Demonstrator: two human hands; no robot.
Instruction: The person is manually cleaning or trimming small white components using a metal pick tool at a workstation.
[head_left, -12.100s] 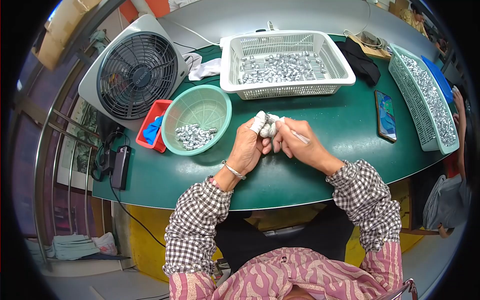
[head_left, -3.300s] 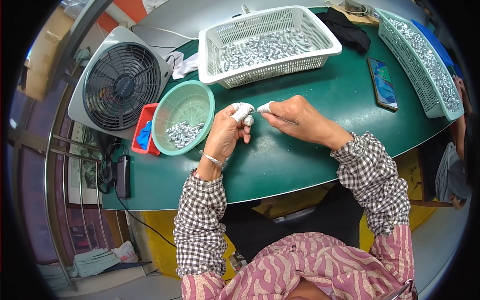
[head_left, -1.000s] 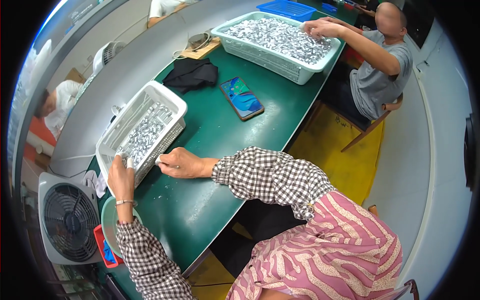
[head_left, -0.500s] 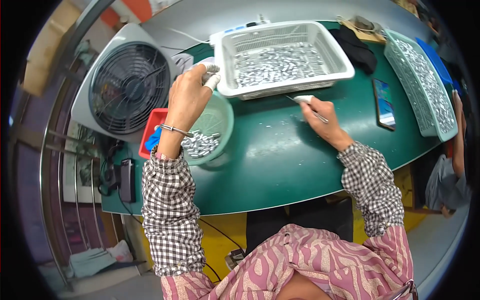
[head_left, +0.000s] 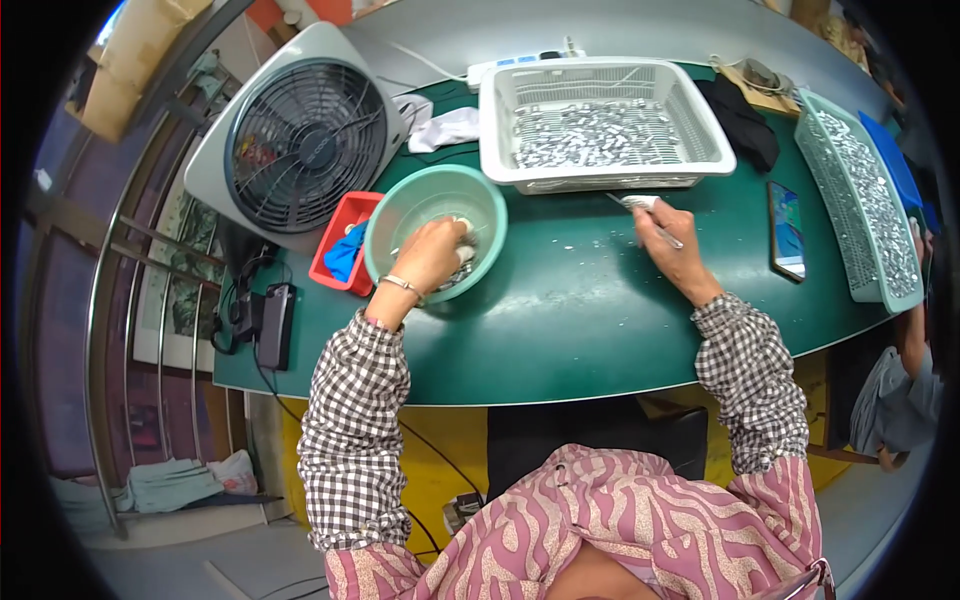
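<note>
My left hand [head_left: 432,252], with white coverings on its fingertips, reaches down into a round green plastic bowl [head_left: 485,195]. Its fingers are curled low among small silvery metal pieces [head_left: 458,280] there; what they hold is hidden. Over the table's middle, my right hand [head_left: 672,245] is closed round a slim metal tool [head_left: 673,239], whose thin tip points to the upper left. White covers that hand's fingertips too. Just beyond the tool stands a white plastic basket [head_left: 610,180], with many of the same metal pieces spread over its bottom.
Left of the bowl are a red tray [head_left: 330,262] holding blue cloth and a grey fan [head_left: 310,150]. A phone [head_left: 787,230] lies to the right, before a pale green basket [head_left: 840,200] of metal pieces. Black cloth [head_left: 742,125] lies by the white basket. Another person's arm shows at far right.
My left hand has come down from beside the white basket's left edge into the green bowl. My right hand keeps its hold on the tool. The whole view has shifted somewhat.
</note>
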